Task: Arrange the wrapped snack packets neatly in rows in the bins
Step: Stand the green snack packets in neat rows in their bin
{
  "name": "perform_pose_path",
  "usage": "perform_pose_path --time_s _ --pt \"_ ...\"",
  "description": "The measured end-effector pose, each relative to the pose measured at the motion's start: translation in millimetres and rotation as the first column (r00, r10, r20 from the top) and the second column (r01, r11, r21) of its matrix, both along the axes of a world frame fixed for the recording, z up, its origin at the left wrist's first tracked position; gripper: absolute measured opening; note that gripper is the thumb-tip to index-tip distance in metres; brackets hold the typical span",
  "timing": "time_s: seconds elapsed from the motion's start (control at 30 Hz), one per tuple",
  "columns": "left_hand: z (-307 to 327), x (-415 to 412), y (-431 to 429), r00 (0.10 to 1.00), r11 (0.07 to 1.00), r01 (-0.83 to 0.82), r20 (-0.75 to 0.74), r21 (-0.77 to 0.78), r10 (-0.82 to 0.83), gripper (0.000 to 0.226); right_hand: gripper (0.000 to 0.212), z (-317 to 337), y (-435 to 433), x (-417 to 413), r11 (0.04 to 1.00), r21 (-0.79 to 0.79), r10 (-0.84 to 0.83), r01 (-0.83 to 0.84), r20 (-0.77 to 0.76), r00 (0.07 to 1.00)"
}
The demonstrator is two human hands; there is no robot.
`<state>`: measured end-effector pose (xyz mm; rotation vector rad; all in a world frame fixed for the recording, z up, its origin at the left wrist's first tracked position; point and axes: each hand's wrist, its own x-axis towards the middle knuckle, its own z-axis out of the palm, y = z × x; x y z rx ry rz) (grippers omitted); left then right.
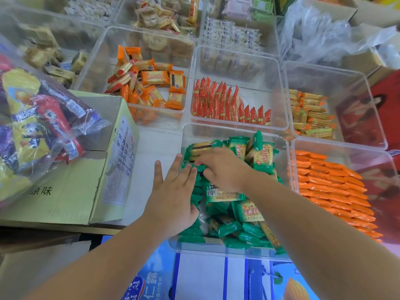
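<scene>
Green-wrapped snack packets (238,231) lie heaped in the nearest clear plastic bin (216,253). Left hand (173,195): flat, fingers straight, at the heap's left edge. Right hand (225,169): palm down on the packets; whether it grips one cannot be told. Right: orange packets (331,187) in rows. Beyond: upright red packets (227,105).

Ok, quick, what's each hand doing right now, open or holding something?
Left hand: open, straight fingers pressed against the green packets.
Right hand: lies on top of the green packets; whether it grips any cannot be told.
</scene>
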<state>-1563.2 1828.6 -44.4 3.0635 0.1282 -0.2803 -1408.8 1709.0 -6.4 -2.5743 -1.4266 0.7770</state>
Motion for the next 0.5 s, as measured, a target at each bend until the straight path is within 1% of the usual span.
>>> perform_pose_path --time_s 0.07,0.1,0.13,0.17,0.23,0.27,0.33,0.4,0.5 --pt "0 0 0 1.0 1.0 -0.002 -0.012 -0.004 0.002 0.091 0.035 4 10 17 0.995 0.087 -0.054 0.048 0.075 0.996" --pt "1 0 1 1.0 1.0 -0.004 -0.009 -0.017 0.004 0.091 0.037 4 17 24 0.993 0.1 -0.074 0.064 0.103 0.992" --pt "1 0 1 1.0 1.0 -0.003 -0.002 -0.03 0.003 0.091 0.042 3 25 30 0.996 0.072 -0.063 0.054 0.118 0.991" --pt "1 0 1 1.0 0.999 -0.001 0.006 -0.041 0.001 0.091 0.05 0 33 34 1.0 0.004 -0.02 0.019 0.115 0.993" --pt "2 -1 1 1.0 0.998 0.001 0.018 -0.057 0.0 0.09 0.06 -8 47 37 0.98 -0.166 0.124 -0.108 0.088 0.988" --pt "2 -1 1 1.0 0.998 -0.002 0.018 -0.065 0.003 0.09 0.061 -13 52 38 0.956 -0.234 0.201 -0.177 0.087 0.976" --pt "3 0 1 1.0 0.997 -0.009 0.015 -0.077 0.01 0.09 0.059 -22 56 39 0.915 -0.309 0.312 -0.26 0.134 0.94" --pt "3 0 1 1.0 0.997 -0.014 0.017 -0.082 0.015 0.09 0.053 -27 57 41 0.903 -0.32 0.361 -0.287 0.199 0.911" --pt "3 1 1 0.999 0.996 -0.012 0.031 -0.092 0.015 0.088 0.047 -31 57 43 0.87 -0.368 0.433 -0.329 0.249 0.866"
